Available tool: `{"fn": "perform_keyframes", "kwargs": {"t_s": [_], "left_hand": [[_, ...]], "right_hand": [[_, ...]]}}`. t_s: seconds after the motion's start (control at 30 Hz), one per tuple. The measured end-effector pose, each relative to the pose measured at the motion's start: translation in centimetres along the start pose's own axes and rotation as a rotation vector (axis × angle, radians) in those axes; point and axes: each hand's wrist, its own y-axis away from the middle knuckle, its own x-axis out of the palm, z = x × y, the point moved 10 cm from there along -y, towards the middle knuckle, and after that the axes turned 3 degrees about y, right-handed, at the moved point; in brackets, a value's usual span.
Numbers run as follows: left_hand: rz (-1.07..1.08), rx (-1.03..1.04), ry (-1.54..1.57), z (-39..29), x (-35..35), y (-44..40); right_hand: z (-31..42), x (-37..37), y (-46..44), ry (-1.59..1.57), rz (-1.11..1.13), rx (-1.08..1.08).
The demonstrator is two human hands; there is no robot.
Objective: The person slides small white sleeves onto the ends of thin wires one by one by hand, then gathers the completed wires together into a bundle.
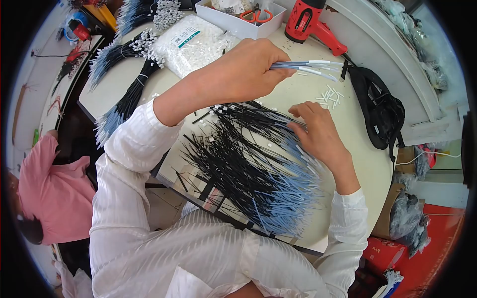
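Observation:
My left hand [253,69] is closed around a small bundle of thin light-blue wires [295,64]. White sleeves cover several of the wire ends, which point right. My right hand [318,131] hovers at the right side of a large pile of wires [238,164], thumb and fingers apart with nothing seen between them. Black covers much of each wire in this pile, and the right-hand ends are light blue. Small white connectors [218,110] show along its upper side. Above my right hand, loose short white tubes [332,96] lie scattered on the table.
A clear bag of white parts [189,44] lies at the back, beside tied wire bundles [134,92]. Behind it stand a white box [238,25] with orange-handled scissors [256,16] and a red heat gun [313,25]. A black pouch [376,107] rests at right. Another person in pink [59,188] is at left.

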Motion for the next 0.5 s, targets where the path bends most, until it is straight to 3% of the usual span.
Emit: {"fn": "perform_keyframes", "kwargs": {"t_s": [0.27, 0.5], "left_hand": [[0.019, -0.092, 0.112, 0.9, 0.6, -0.5], [0.187, -0.124, 0.108, 0.9, 3.5, -0.8]], "right_hand": [[1.0, -0.7, -0.6, 0.011, -0.124, -0.139], [-4.5, -5.7, 0.5, -0.69, -0.306, 0.251]]}}
